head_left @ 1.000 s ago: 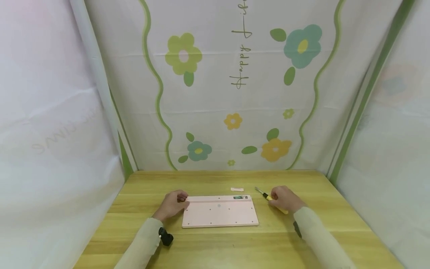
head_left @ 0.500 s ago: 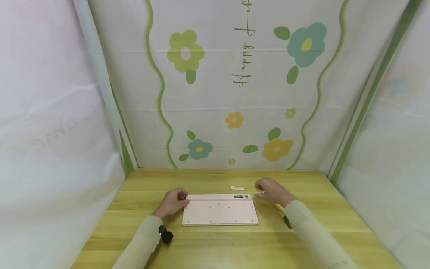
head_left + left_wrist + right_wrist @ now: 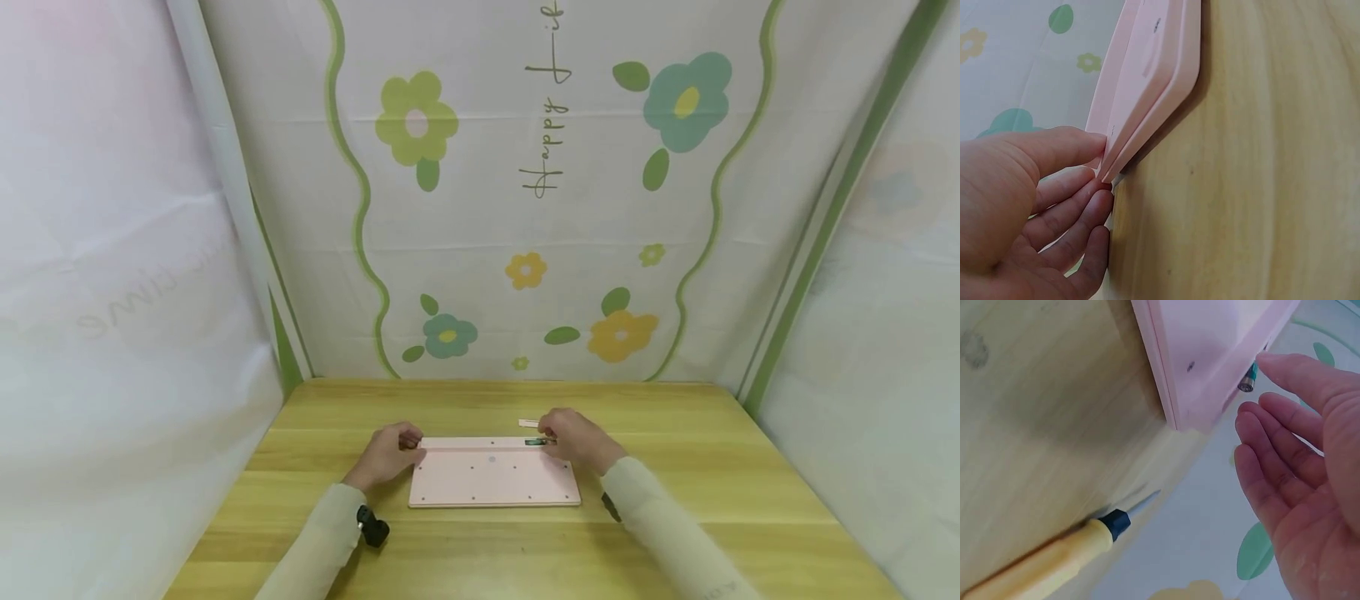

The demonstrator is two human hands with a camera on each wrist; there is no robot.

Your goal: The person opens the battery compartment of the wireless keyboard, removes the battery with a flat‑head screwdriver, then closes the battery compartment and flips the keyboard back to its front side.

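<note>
A pink keyboard [image 3: 491,479] lies face down on the table, screw heads dotting its back. My left hand [image 3: 385,457] grips its far left corner, thumb [image 3: 1082,145] on top and fingers against the edge. At the far right corner is an uncovered battery slot [image 3: 536,442]. There my right hand [image 3: 576,440] pinches a green battery [image 3: 1248,380], whose silver end sticks up out of the slot; the fingers partly hide it. A yellow screwdriver [image 3: 1054,559] lies by the keyboard's right side in the right wrist view; the right arm covers it in the head view.
The small pink battery cover [image 3: 528,423] lies just beyond the keyboard, close to the right hand. A flowered cloth [image 3: 465,208] hangs behind the wooden table [image 3: 420,550], and pale cloths hang at both sides.
My right hand has let go of the screwdriver, leaving it on the table, and moved left to the battery slot, where it now pinches the battery. The left hand has kept its grip on the corner.
</note>
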